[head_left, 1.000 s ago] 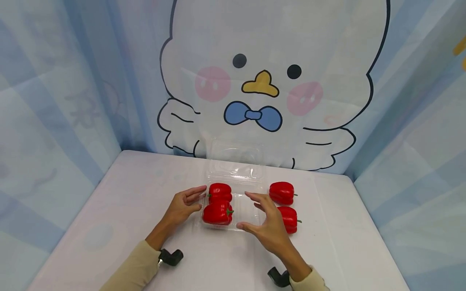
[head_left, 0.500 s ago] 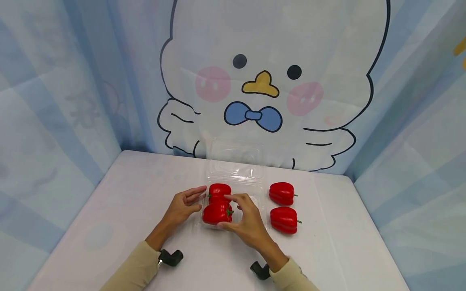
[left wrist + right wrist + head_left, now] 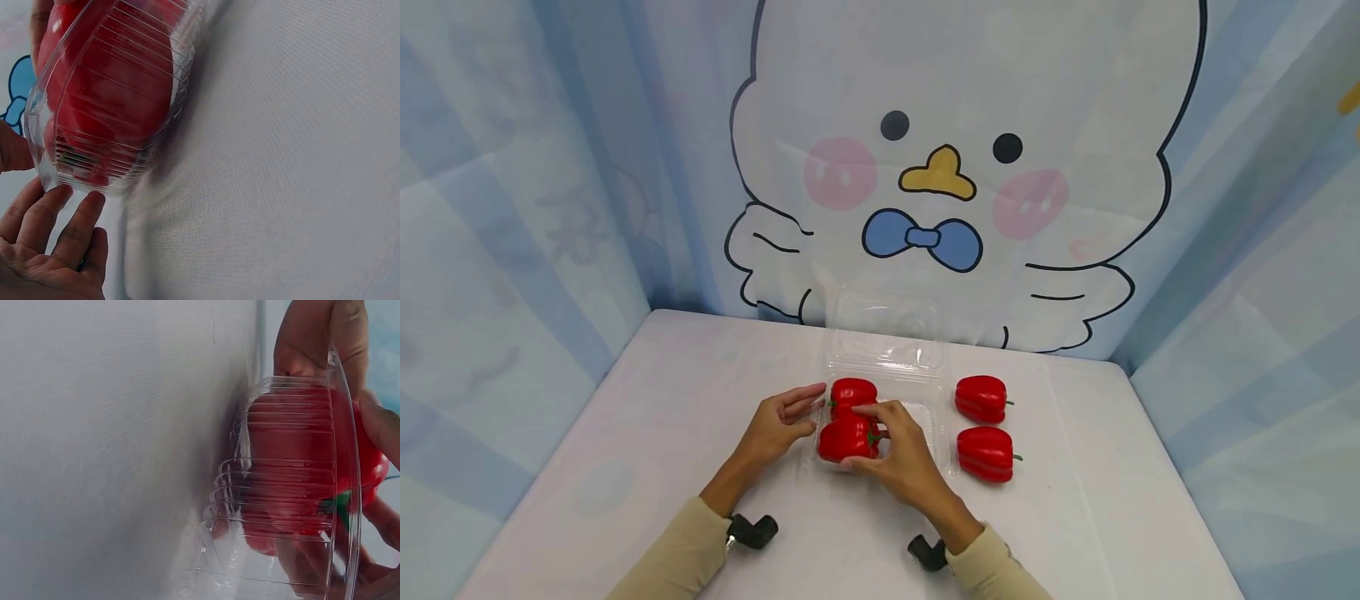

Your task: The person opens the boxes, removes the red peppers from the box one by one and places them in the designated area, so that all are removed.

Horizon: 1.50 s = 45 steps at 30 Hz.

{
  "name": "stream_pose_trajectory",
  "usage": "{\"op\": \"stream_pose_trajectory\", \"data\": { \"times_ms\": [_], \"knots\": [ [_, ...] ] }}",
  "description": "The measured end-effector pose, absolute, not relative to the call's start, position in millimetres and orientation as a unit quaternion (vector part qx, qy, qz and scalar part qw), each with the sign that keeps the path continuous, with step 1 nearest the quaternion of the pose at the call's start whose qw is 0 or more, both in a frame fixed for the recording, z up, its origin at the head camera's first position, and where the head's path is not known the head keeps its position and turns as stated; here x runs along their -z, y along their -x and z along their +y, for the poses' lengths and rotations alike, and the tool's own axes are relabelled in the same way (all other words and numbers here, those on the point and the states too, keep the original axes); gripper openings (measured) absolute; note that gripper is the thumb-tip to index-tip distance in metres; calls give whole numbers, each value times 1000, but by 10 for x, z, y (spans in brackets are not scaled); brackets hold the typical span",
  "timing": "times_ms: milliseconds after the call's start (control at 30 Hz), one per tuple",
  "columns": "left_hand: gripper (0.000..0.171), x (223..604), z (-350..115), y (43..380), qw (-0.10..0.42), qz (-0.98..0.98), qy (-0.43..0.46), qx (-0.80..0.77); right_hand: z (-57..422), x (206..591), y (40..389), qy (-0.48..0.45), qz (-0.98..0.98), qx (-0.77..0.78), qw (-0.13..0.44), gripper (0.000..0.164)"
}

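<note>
A clear plastic clamshell container (image 3: 930,425) stands on the table, its lid tipped back. Two red bell peppers sit in its left half: a near bell pepper (image 3: 845,439) and a far bell pepper (image 3: 853,392). The right hand (image 3: 910,458) holds the near one, thumb at the front and fingers over the back, by its green stem. At the container's left side, the left hand (image 3: 775,429) touches the ribbed wall with extended fingertips (image 3: 94,201); its thumb is near the rim. Through the clear wall, red pepper (image 3: 287,437) shows in the right wrist view.
To the right of the container lie two more red bell peppers, one behind (image 3: 979,398) and one in front (image 3: 985,454). The raised lid (image 3: 887,321) leans toward a cartoon-printed curtain (image 3: 1075,83) at the table's back edge.
The right hand has moved left, away from the peppers on the table, and its thumb and fingers now close around the near pepper in the container. The left hand stays put.
</note>
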<state>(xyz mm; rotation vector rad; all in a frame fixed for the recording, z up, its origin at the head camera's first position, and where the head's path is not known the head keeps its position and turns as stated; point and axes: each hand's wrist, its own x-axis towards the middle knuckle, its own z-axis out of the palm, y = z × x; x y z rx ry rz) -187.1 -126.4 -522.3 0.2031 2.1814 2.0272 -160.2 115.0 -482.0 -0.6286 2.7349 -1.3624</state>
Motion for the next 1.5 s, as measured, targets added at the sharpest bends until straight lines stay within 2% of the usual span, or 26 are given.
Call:
{"op": "stream_pose_trajectory", "data": {
  "times_ms": [600, 1500],
  "knots": [
    [64, 5242, -1264, 1872, 78, 730, -58, -676, 1221, 4661, 1564, 181, 840, 511, 14, 67],
    [63, 5165, -1246, 1865, 90, 730, -40, -676, 1613, 4258, 1609, 172, 822, 539, -70, 70]
  ]
}}
